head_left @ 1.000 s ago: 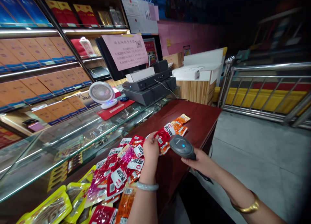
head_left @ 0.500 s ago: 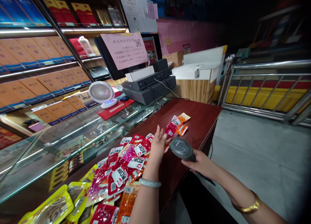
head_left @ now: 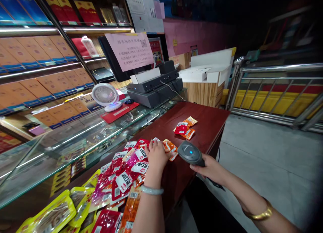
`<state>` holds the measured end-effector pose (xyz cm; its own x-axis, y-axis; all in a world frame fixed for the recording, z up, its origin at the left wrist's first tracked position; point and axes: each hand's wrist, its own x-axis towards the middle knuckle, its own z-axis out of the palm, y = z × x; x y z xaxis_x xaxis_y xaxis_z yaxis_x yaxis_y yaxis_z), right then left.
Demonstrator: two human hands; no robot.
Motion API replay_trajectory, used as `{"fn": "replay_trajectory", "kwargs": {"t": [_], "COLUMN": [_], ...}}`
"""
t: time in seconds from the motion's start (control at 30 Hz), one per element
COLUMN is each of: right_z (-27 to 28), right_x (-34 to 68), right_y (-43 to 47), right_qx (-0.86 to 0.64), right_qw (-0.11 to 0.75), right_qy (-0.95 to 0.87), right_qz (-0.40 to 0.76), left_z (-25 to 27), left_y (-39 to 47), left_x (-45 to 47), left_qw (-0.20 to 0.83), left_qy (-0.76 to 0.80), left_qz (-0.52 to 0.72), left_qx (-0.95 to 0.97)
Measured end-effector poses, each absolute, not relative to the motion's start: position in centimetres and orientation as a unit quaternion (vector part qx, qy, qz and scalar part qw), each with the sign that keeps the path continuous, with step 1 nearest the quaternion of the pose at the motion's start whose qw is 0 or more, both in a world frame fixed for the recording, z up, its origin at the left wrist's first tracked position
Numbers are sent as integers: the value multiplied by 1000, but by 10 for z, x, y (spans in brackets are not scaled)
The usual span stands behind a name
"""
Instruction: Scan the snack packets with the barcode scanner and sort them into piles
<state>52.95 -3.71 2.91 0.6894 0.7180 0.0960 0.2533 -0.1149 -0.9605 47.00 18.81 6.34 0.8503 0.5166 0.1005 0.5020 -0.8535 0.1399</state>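
Observation:
My right hand [head_left: 210, 167] is wrapped around the handle of a grey handheld barcode scanner [head_left: 189, 153], which has a blue light glowing on top. To its left, my left hand [head_left: 157, 155] rests over a heap of snack packets [head_left: 124, 180], mostly red and white. Its fingers are bent and apart, with the thumb out to the right; anything under the palm is hidden. Orange packets [head_left: 170, 146] lie beside that thumb. Farther along the dark red counter top [head_left: 204, 115] is a small group with a red packet [head_left: 181, 128] on top of orange ones.
Yellow-edged packets [head_left: 54, 212] lie at the near left. A glass showcase [head_left: 83, 138] runs along the counter, carrying a small white fan [head_left: 105, 95] and a grey cash drawer [head_left: 157, 93]. A monitor with a pink notice [head_left: 130, 51] stands behind. Metal railing [head_left: 275, 95] is at right.
My left hand has moved back left and nearer, from the small group onto the heap. A red packet now lies flat on that group. The scanner's blue light now shows.

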Motion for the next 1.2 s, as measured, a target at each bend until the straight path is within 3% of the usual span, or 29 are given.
{"fn": "replay_trajectory", "kwargs": {"t": [0.23, 0.53, 0.73, 0.9, 1.0, 1.2], "right_z": [34, 29, 27, 28, 29, 32], "right_x": [529, 529, 532, 528, 524, 517], "right_y": [-39, -38, -38, -36, -33, -26], "right_qx": [-734, -723, -726, -723, -709, -685], "right_qw": [556, 564, 557, 559, 573, 583], "right_qy": [-336, -326, -360, -350, -347, -347], "right_qz": [199, 232, 180, 204, 220, 266], "left_z": [60, 68, 73, 88, 95, 87], "left_y": [189, 193, 199, 198, 199, 196], "left_x": [472, 477, 476, 473, 475, 480], "left_qw": [116, 220, 506, 846, 902, 903], "left_qy": [216, 210, 229, 187, 191, 236], "left_qz": [103, 343, 418, 270, 226, 231], "left_qx": [964, 889, 719, 420, 313, 275]}}
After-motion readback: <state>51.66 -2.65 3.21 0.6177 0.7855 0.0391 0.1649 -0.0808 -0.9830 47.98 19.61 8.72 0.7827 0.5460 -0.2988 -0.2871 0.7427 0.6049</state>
